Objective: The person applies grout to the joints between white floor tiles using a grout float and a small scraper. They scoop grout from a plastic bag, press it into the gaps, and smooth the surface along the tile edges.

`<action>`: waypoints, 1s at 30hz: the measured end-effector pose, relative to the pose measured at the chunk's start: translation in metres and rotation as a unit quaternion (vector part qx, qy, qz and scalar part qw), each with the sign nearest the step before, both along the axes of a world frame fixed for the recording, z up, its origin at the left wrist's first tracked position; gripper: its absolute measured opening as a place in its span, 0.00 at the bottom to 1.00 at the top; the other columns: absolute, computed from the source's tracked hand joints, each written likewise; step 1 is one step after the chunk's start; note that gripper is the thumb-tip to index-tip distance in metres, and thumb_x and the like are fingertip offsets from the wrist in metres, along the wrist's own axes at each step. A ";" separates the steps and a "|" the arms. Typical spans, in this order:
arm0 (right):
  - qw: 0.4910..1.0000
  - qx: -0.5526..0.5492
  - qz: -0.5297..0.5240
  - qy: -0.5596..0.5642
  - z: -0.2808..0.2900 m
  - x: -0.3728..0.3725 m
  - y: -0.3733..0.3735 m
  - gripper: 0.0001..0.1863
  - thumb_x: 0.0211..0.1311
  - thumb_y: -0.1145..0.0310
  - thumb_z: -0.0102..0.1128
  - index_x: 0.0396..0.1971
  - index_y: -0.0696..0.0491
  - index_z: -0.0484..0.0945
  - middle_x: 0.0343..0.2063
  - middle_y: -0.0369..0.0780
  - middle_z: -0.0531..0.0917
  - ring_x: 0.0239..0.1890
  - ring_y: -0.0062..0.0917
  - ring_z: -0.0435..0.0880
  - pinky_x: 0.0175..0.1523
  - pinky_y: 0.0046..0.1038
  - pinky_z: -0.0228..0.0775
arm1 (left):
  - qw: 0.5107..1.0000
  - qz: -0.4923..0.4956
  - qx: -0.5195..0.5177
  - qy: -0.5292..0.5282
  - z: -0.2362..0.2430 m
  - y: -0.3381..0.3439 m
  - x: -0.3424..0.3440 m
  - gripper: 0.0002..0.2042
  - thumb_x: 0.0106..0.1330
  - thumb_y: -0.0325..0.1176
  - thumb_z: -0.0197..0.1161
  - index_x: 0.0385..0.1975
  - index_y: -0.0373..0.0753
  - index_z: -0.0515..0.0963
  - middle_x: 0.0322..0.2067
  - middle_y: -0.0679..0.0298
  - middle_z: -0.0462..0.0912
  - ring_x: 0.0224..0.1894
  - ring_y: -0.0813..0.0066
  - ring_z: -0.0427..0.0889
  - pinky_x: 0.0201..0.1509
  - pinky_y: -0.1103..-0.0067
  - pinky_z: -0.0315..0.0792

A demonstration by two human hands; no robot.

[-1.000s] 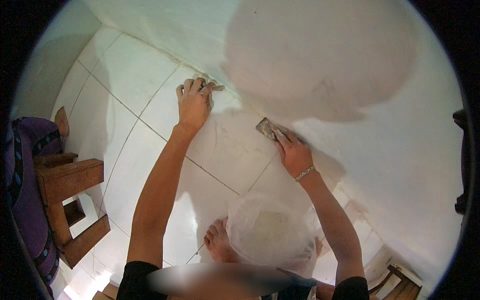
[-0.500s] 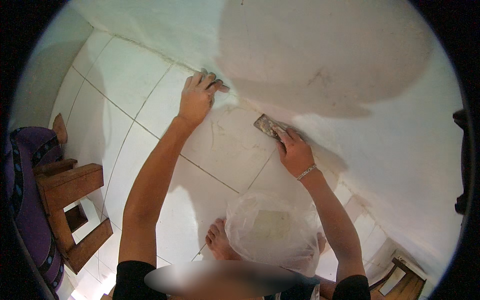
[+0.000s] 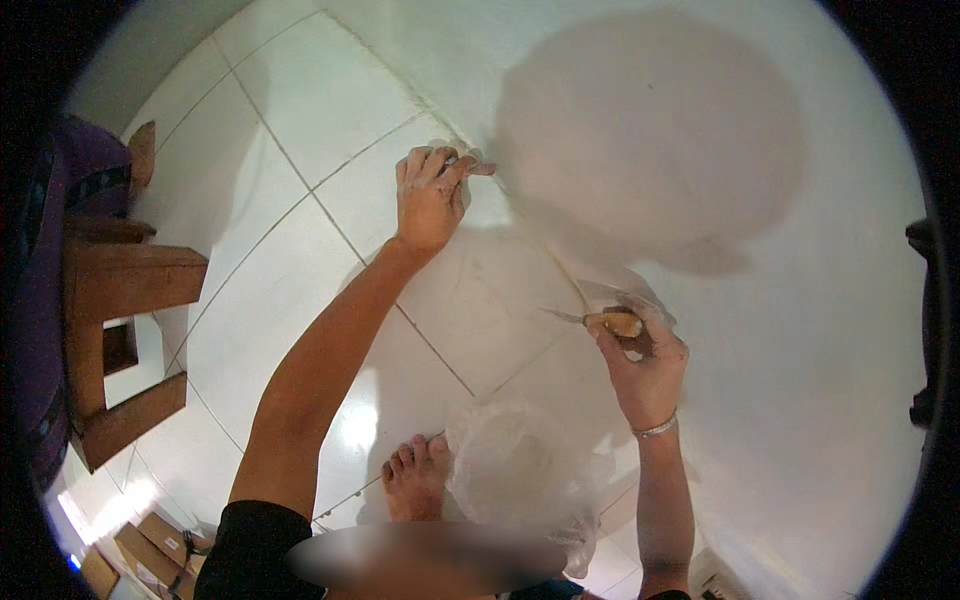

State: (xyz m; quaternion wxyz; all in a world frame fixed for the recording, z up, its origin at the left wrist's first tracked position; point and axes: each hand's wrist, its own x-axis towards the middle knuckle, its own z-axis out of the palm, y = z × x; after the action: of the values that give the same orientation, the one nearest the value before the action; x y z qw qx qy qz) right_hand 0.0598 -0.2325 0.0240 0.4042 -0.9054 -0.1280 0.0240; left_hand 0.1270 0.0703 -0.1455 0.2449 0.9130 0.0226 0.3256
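My left hand [image 3: 432, 200] is low at the joint of the tiled floor [image 3: 340, 250] and white wall [image 3: 650, 150], fingers curled on a small flat piece I cannot make out. My right hand [image 3: 645, 365], closer to me along the wall, grips a putty knife by its wooden handle [image 3: 615, 322], its thin grey blade [image 3: 560, 315] pointing left along the wall's foot. A translucent plastic bag [image 3: 520, 460] with pale contents lies below my hands, beside my bare foot [image 3: 415, 470].
At the left are a wooden stool or low frame [image 3: 140, 275], purple patterned cloth [image 3: 45, 300] and another bare foot [image 3: 142, 155], apparently someone else's. Cardboard [image 3: 155, 550] lies at the lower left. A dark object [image 3: 925, 320] sits at the right edge of view.
My right hand has moved lower and right in view and turned the knife from flat to edge-on, showing its handle. My left hand appears farther right as the view shifted.
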 end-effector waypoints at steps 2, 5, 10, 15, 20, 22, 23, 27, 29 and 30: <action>1.000 0.008 -0.023 -0.006 -0.006 0.004 0.007 0.14 0.62 0.75 0.74 0.47 0.58 0.84 0.36 0.43 0.91 0.35 0.26 0.92 0.41 0.27 0.86 | 1.000 0.019 -0.016 -0.003 0.001 0.005 -0.004 0.16 0.60 0.23 0.68 0.48 0.46 0.86 0.48 0.61 0.82 0.54 0.57 0.76 0.58 0.61 0.67; 0.998 0.022 -0.038 -0.039 -0.022 0.012 0.014 0.14 0.62 0.74 0.75 0.46 0.58 0.83 0.37 0.44 0.91 0.37 0.27 0.92 0.43 0.28 0.86 | 0.997 0.063 -0.033 -0.010 -0.001 0.008 -0.007 0.17 0.59 0.22 0.68 0.48 0.46 0.85 0.48 0.61 0.81 0.53 0.58 0.76 0.57 0.62 0.67; 0.977 -0.050 0.020 -0.205 -0.058 0.030 0.032 0.12 0.64 0.72 0.74 0.44 0.56 0.82 0.40 0.45 0.90 0.40 0.31 0.92 0.44 0.31 0.85 | 0.994 0.090 -0.054 -0.015 -0.005 0.009 -0.004 0.16 0.59 0.22 0.68 0.46 0.45 0.85 0.47 0.61 0.80 0.53 0.59 0.76 0.56 0.61 0.68; 0.983 -0.077 0.027 -0.162 -0.072 0.037 0.048 0.12 0.63 0.72 0.75 0.43 0.55 0.82 0.38 0.44 0.89 0.37 0.31 0.90 0.42 0.32 0.85 | 0.993 0.093 -0.071 -0.010 -0.005 0.009 -0.004 0.14 0.60 0.23 0.68 0.45 0.45 0.85 0.47 0.61 0.79 0.53 0.58 0.75 0.57 0.61 0.68; 0.981 -0.037 0.025 -0.188 -0.068 0.045 0.053 0.12 0.62 0.73 0.76 0.42 0.57 0.83 0.33 0.41 0.87 0.33 0.25 0.88 0.38 0.27 0.84 | 0.994 0.087 -0.066 0.004 -0.004 0.011 -0.006 0.15 0.61 0.23 0.67 0.48 0.47 0.85 0.46 0.60 0.79 0.53 0.57 0.75 0.56 0.61 0.67; 0.982 -0.050 0.037 -0.181 -0.071 0.050 0.051 0.11 0.63 0.72 0.75 0.40 0.57 0.82 0.32 0.41 0.88 0.32 0.25 0.89 0.37 0.27 0.83 | 0.994 0.086 -0.068 0.005 -0.005 0.011 -0.005 0.16 0.61 0.23 0.67 0.48 0.47 0.85 0.46 0.60 0.79 0.53 0.56 0.75 0.57 0.61 0.67; 0.985 -0.062 0.035 -0.160 -0.074 0.052 0.049 0.10 0.63 0.73 0.75 0.39 0.57 0.83 0.32 0.41 0.88 0.31 0.27 0.89 0.37 0.27 0.82 | 0.994 0.086 -0.068 0.007 -0.005 0.010 -0.005 0.15 0.60 0.23 0.67 0.47 0.46 0.85 0.46 0.60 0.79 0.53 0.57 0.75 0.57 0.62 0.67; 0.983 -0.107 0.062 -0.139 -0.102 0.063 0.044 0.05 0.63 0.74 0.72 0.36 0.56 0.84 0.32 0.43 0.89 0.30 0.36 0.90 0.38 0.30 0.82 | 0.994 0.096 -0.058 0.009 -0.007 0.009 -0.005 0.13 0.60 0.23 0.67 0.44 0.46 0.86 0.47 0.61 0.79 0.54 0.59 0.74 0.59 0.63 0.67; 0.982 -0.100 0.071 -0.147 -0.112 0.065 0.037 0.04 0.62 0.75 0.71 0.35 0.56 0.84 0.34 0.44 0.90 0.31 0.40 0.90 0.39 0.33 0.83 | 0.994 0.092 -0.060 0.007 -0.008 0.010 -0.004 0.13 0.60 0.23 0.67 0.44 0.46 0.87 0.47 0.62 0.79 0.54 0.59 0.74 0.59 0.63 0.67; 0.984 -0.078 0.064 -0.147 -0.116 0.063 0.033 0.03 0.62 0.75 0.71 0.34 0.55 0.84 0.35 0.44 0.90 0.32 0.42 0.90 0.40 0.34 0.83 | 0.994 0.089 -0.065 0.005 -0.008 0.010 -0.004 0.13 0.60 0.23 0.67 0.44 0.46 0.86 0.47 0.62 0.79 0.54 0.59 0.74 0.59 0.63 0.67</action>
State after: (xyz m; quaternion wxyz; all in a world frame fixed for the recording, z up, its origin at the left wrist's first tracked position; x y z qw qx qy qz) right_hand 0.1232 -0.1990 -0.0919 0.3065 -0.9177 -0.2417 -0.0737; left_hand 0.1226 0.0806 -0.1534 0.2741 0.8910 0.1264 0.3392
